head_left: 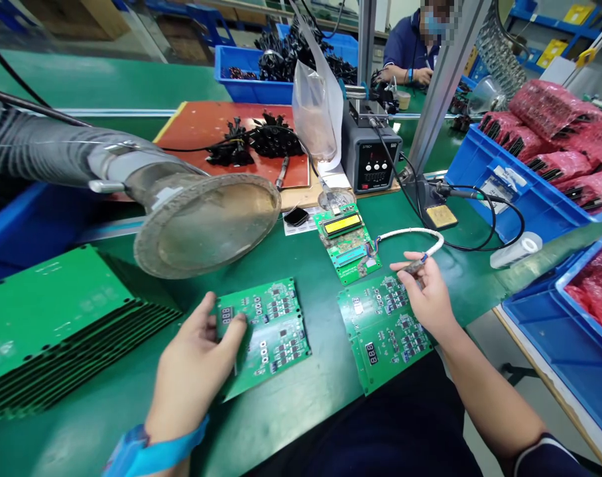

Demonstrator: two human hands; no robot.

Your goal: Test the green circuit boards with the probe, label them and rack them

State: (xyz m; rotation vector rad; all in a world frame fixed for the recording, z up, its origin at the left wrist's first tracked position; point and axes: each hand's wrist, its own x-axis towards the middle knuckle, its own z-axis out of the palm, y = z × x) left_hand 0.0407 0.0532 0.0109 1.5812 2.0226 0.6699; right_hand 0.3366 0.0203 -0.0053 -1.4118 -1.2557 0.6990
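Observation:
My left hand (194,358), with a blue band at the wrist, grips the left side of a green circuit board (268,334), thumb on its top face. This board carries chips and a small digit display. In my right hand (433,301) is a slim probe (413,266), pinched between thumb and fingers; its tip is hard to make out. A white sleeved cable (415,232) runs from the probe to a tester board (348,242) with a lit yellow screen. Under my right hand lies a second green circuit board (388,334), near the table's front edge.
A stack of green boards (57,311) stands at left. Above the table hangs a fume-extraction hood (206,225). Behind are a soldering station (373,152) and bundled black cables (276,136). Blue bins (500,199) with pink-wrapped parts stand right. A co-worker (405,50) sits beyond.

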